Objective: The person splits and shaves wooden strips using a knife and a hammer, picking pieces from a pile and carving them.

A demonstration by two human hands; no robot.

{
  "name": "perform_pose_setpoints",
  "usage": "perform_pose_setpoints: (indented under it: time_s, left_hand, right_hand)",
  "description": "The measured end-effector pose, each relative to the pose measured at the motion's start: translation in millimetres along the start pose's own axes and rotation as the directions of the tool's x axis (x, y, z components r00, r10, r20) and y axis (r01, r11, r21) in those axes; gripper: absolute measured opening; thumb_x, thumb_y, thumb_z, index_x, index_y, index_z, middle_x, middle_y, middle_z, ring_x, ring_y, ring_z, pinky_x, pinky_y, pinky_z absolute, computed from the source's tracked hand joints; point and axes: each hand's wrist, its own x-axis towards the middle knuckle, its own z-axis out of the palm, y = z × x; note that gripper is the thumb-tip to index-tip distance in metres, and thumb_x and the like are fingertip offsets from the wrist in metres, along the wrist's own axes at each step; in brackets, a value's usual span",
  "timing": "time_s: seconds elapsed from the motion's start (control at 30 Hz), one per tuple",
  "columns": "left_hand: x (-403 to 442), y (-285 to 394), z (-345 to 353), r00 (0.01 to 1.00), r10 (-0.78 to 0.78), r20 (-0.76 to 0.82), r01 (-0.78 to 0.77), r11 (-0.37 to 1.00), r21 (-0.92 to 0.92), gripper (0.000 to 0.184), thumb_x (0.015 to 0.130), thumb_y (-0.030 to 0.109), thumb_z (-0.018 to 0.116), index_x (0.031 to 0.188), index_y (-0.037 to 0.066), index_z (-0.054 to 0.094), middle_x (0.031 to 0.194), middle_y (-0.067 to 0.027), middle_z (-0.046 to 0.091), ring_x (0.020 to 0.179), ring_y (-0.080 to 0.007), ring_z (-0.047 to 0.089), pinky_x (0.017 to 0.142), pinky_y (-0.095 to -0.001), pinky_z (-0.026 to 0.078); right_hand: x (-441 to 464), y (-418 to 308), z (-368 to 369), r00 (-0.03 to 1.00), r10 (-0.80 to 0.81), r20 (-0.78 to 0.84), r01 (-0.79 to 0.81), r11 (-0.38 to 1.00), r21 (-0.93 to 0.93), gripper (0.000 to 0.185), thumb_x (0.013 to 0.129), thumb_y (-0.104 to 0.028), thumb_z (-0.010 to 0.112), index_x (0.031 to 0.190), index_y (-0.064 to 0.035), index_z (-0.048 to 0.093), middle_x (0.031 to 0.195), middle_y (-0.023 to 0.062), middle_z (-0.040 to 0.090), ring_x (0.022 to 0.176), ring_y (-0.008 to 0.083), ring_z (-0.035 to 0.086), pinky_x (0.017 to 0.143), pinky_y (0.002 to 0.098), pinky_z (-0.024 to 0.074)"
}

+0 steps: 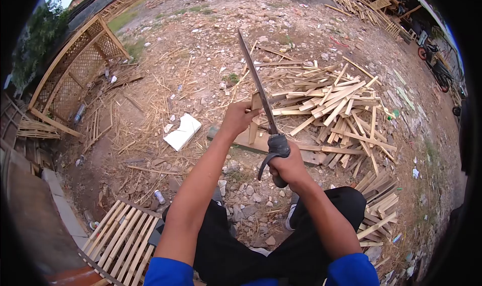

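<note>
Gripping machete [258, 85] in right hand [290, 166], left hand [237, 119] pinching wood piece [253, 133], stick pile [335, 104] at right, white slab [183, 132] at left

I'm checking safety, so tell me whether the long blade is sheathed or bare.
Bare: the blade shows no cover anywhere along its length above the dark handle in the right hand.

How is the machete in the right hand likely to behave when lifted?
The machete is probably stiff: its long blade shows no sag. It may feel tip-heavy, as the blade far outreaches the handle. That dark handle looks wrapped, so perhaps it won't slip easily from the right hand.
</note>
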Motion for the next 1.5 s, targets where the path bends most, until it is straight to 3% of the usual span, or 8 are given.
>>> perform_pose_setpoints:
  time_s: [0.4, 0.47, 0.57, 0.67, 1.13, 1.3, 1.4, 1.5]
  left_hand:
    - [4, 43, -12, 0.989, 0.113, -0.093, -0.117, 0.993, -0.035, 0.026, 0.085, 0.02, 0.073, 0.098, -0.002, 0.071, 0.073, -0.014, 0.071, 0.063, -0.0149, 0.069, 0.047, -0.0283, 0.053]
    - [4, 43, -18, 0.997, -0.015, 0.071, 0.02, 0.998, -0.064, 0.038, 0.081, 0.024, 0.077, 0.111, 0.002, 0.068, 0.089, -0.0175, 0.072, 0.079, -0.0206, 0.071, 0.06, -0.0323, 0.057]
    - [-5, -14, 3, 0.964, 0.244, -0.11, -0.205, 0.937, 0.282, 0.056, 0.077, 0.028, 0.081, 0.124, 0.006, 0.061, 0.11, -0.0202, 0.068, 0.102, -0.0264, 0.067, 0.08, -0.038, 0.056]
    - [3, -14, -20, 0.998, -0.029, 0.054, 0.021, 0.99, 0.138, 0.071, 0.073, 0.031, 0.084, 0.132, 0.007, 0.054, 0.125, -0.0202, 0.061, 0.117, -0.0299, 0.059, 0.093, -0.041, 0.05]
    - [7, 38, -19, 0.984, 0.154, -0.092, -0.154, 0.988, -0.002, 0.031, 0.081, 0.029, 0.077, 0.094, 0.002, 0.073, 0.071, -0.0166, 0.068, 0.056, -0.025, 0.063, 0.056, -0.0349, 0.048]
    - [-10, -4, 0, 0.977, 0.211, -0.039, -0.191, 0.937, 0.294, 0.056, 0.076, 0.032, 0.081, 0.123, 0.007, 0.063, 0.108, -0.0199, 0.069, 0.095, -0.0308, 0.068, 0.08, -0.0373, 0.053]
    - [-1, -9, -12, 0.992, -0.04, 0.123, 0.015, 0.98, 0.201, 0.07, 0.073, 0.034, 0.083, 0.132, 0.009, 0.056, 0.122, -0.0205, 0.063, 0.111, -0.0333, 0.063, 0.091, -0.0394, 0.05]
    - [-2, -9, -5, 0.995, 0.002, 0.104, -0.014, 0.994, 0.109, 0.055, 0.075, 0.032, 0.082, 0.119, 0.006, 0.065, 0.113, -0.0197, 0.067, 0.098, -0.0302, 0.067, 0.083, -0.0396, 0.053]
  right_hand:
    - [-11, -28, 15, 0.937, -0.31, -0.159, 0.265, 0.931, -0.25, 0.028, 0.071, -0.007, 0.07, 0.096, -0.0013, 0.06, 0.079, 0.0032, 0.06, 0.07, 0.0105, 0.053, 0.065, 0.0272, 0.0446]
    - [-6, -18, 9, 0.957, -0.247, -0.149, 0.213, 0.954, -0.213, 0.029, 0.071, -0.007, 0.071, 0.097, -0.0012, 0.06, 0.079, 0.0031, 0.06, 0.07, 0.0107, 0.053, 0.064, 0.0275, 0.0444]
    - [17, 21, 0, 0.952, -0.25, -0.175, 0.202, 0.946, -0.255, 0.029, 0.07, -0.007, 0.071, 0.096, -0.0011, 0.06, 0.078, 0.0031, 0.06, 0.069, 0.0107, 0.054, 0.063, 0.0279, 0.0442]
    - [13, 5, 3, 0.967, -0.175, -0.185, 0.122, 0.955, -0.269, 0.029, 0.07, -0.007, 0.072, 0.096, -0.0007, 0.061, 0.079, 0.0039, 0.061, 0.069, 0.0114, 0.055, 0.064, 0.0283, 0.0448]
    - [-3, -20, 16, 0.938, -0.311, -0.15, 0.268, 0.929, -0.256, 0.028, 0.072, -0.008, 0.071, 0.095, -0.0019, 0.057, 0.078, 0.0025, 0.058, 0.069, 0.0108, 0.052, 0.065, 0.0281, 0.0443]
    - [16, 16, 2, 0.963, -0.142, -0.227, 0.099, 0.977, -0.19, 0.026, 0.073, -0.007, 0.07, 0.094, -0.0028, 0.055, 0.071, 0.0026, 0.056, 0.055, 0.0107, 0.052, 0.051, 0.0284, 0.0422]
    - [13, 8, 2, 0.96, -0.16, -0.229, 0.119, 0.976, -0.181, 0.025, 0.073, -0.006, 0.069, 0.093, -0.0033, 0.055, 0.07, 0.0029, 0.056, 0.049, 0.0104, 0.049, 0.046, 0.0285, 0.0395]
    - [15, 27, 2, 0.952, -0.234, -0.198, 0.184, 0.953, -0.242, 0.029, 0.072, -0.005, 0.07, 0.097, -0.0015, 0.058, 0.076, 0.0033, 0.059, 0.062, 0.0112, 0.054, 0.058, 0.0282, 0.0443]
